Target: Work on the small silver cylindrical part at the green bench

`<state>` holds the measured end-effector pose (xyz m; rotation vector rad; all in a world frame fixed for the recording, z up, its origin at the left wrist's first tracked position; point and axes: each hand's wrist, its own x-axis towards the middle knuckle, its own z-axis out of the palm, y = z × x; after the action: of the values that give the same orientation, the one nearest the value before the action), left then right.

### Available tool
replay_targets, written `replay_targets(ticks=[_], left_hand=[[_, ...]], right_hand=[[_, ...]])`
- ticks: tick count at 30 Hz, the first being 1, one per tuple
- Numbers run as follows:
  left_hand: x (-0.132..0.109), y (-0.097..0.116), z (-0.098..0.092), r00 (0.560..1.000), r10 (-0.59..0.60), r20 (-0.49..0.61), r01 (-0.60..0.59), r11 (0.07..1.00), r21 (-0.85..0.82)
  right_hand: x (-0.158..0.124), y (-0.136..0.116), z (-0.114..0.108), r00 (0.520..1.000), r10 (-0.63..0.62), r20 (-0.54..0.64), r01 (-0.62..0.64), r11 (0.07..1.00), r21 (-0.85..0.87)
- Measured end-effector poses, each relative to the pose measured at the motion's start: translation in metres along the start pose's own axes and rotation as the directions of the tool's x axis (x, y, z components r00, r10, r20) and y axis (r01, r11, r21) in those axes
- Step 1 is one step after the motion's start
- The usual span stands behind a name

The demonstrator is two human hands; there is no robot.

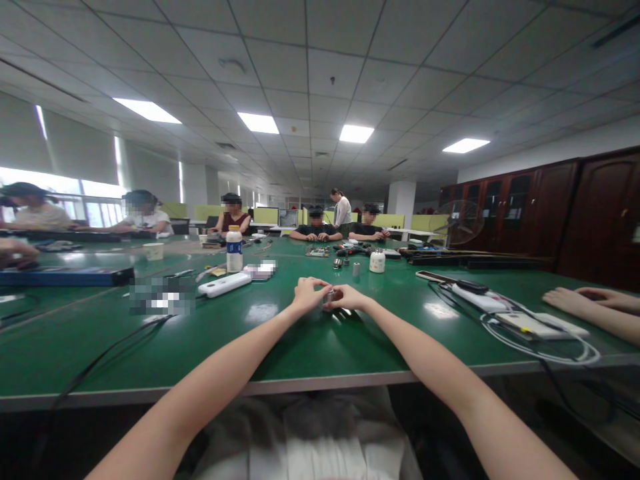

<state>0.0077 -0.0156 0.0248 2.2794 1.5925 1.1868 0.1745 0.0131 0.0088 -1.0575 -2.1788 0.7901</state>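
Observation:
A small silvery metal cylinder (329,298) stands on the green table between my hands, partly covered by fingers. My left hand (309,294) pinches at its top from the left. From the right, my right hand (349,297) has its thumb and fingers closed around its side. Just beyond them is a similar grey cylinder (356,269), upright and apart from my hands. Some small dark metal parts (338,264) lie to its left; their kind is too small to make out. To its right sits a white lidded jar (377,261).
Left of my hands are a white power strip (225,285) and a bottle with a blue label (234,250). A phone (436,277), white boxes (543,325) and looped cables occupy the right side. Another person's hands (575,301) rest at far right. Several people sit across the table.

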Motion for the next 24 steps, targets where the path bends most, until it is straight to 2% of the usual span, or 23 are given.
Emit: replay_targets(ticks=[6,14,20,24], left_hand=[[0.011,-0.007,-0.001,0.998,-0.047,0.032,0.048,0.997,-0.052],[0.034,-0.019,-0.002,0.991,-0.018,0.135,0.040,0.986,-0.161],[0.041,-0.029,0.010,0.996,0.016,0.093,0.010,0.963,-0.268],[0.059,-0.046,0.020,0.996,0.039,0.077,-0.013,0.948,-0.318]], right_hand=[[0.012,0.004,0.006,0.998,-0.047,-0.049,0.042,0.994,-0.104],[0.016,0.015,0.003,0.993,-0.068,-0.096,0.035,0.948,-0.317],[0.023,0.017,-0.003,0.993,-0.071,-0.091,0.021,0.889,-0.457],[0.042,0.027,-0.004,0.995,-0.075,-0.073,0.028,0.861,-0.508]])
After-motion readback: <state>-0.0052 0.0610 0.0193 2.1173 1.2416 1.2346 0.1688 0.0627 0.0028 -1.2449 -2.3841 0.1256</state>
